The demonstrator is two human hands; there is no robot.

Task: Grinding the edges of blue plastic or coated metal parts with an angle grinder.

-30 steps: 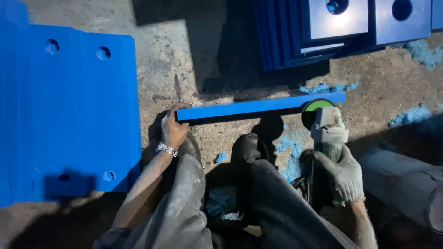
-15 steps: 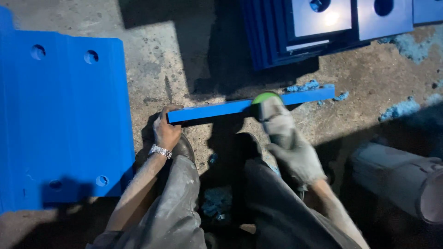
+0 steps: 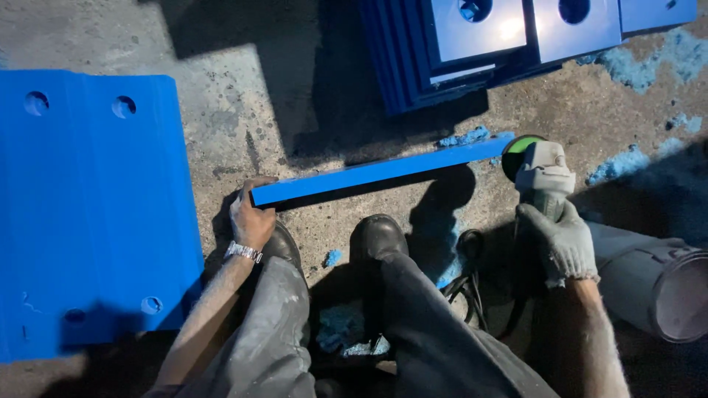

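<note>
A long blue plastic plate (image 3: 383,169) stands on its edge on the concrete floor in front of my boots (image 3: 377,236). My left hand (image 3: 249,217), bare with a wristwatch, grips the plate's left end. My right hand (image 3: 564,239), in a grey glove, holds a grey angle grinder (image 3: 542,173). The grinder's green disc (image 3: 516,151) touches the plate's right end.
A large blue slab with round holes (image 3: 88,206) lies at the left. A stack of blue plates with holes (image 3: 472,44) sits at the top. Blue shavings (image 3: 627,158) litter the floor at the right. A grey pipe (image 3: 656,284) lies at the lower right, and a black cable (image 3: 464,287) coils by my leg.
My right hand has swung the grinder from the middle of the plate's top edge back out to its right end. My left hand still grips the left end.
</note>
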